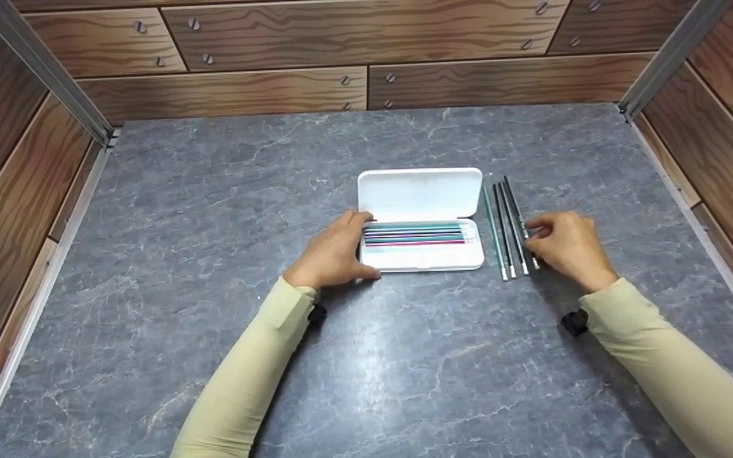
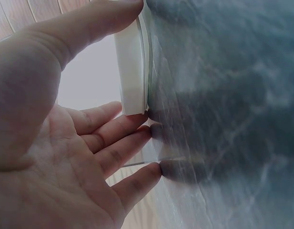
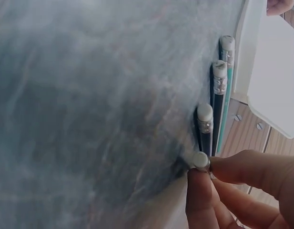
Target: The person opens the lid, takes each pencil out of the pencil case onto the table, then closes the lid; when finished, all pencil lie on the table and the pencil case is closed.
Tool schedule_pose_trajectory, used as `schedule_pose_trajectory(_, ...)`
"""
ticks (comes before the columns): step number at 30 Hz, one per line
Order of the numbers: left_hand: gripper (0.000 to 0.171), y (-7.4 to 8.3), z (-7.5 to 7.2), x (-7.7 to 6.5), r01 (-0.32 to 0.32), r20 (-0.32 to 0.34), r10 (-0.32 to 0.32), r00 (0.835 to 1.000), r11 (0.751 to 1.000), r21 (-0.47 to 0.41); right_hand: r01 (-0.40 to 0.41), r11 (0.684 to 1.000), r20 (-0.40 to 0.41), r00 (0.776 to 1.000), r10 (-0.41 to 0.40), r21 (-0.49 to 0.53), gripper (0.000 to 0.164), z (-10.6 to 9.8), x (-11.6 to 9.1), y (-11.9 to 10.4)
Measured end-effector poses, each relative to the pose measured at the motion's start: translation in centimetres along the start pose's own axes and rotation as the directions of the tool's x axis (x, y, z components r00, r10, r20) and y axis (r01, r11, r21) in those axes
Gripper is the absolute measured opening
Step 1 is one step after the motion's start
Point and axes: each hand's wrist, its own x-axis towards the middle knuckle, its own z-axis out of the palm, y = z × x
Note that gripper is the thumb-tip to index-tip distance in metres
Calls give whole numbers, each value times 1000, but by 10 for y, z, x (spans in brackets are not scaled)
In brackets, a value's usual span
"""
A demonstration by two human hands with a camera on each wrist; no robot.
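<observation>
A white pencil case (image 1: 420, 259) lies on the table with its lid (image 1: 418, 193) raised at the back. Several coloured pencils (image 1: 414, 234) lie side by side in its tray, teal, dark and pink among them. My left hand (image 1: 335, 251) spans the case's left end, thumb at the front corner and fairly straight fingers at the back one. To the right of the case, my right hand (image 1: 567, 245) pinches a dark pencil (image 3: 201, 161) between thumb and fingers near its white eraser end. Beside it lie two more dark pencils (image 1: 508, 236) and a teal pencil (image 1: 492, 232).
The grey marbled table (image 1: 366, 381) is enclosed by wood-patterned walls (image 1: 277, 89) at the back and sides. Metal posts (image 1: 64, 79) stand at the far corners. Both wrists carry a small black device (image 1: 574, 323).
</observation>
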Motion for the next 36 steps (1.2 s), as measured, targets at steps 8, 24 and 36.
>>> schedule_pose_trajectory(8,99,0,0,0,5,-2,-5,1000,1000,-2,-8,1000,7,1000,9,-6,42,2,-1,-1)
schedule_pose_trajectory(24,98,0,-1,-1,13,-6,-13,1000,1000,7,13,1000,-1,1000,-13,-24,40,4,-1,-4)
schedule_pose_trajectory(36,99,2,0,0,7,-6,-7,1000,1000,-3,310,931,-47,951,-307,194,29,13,14,-59)
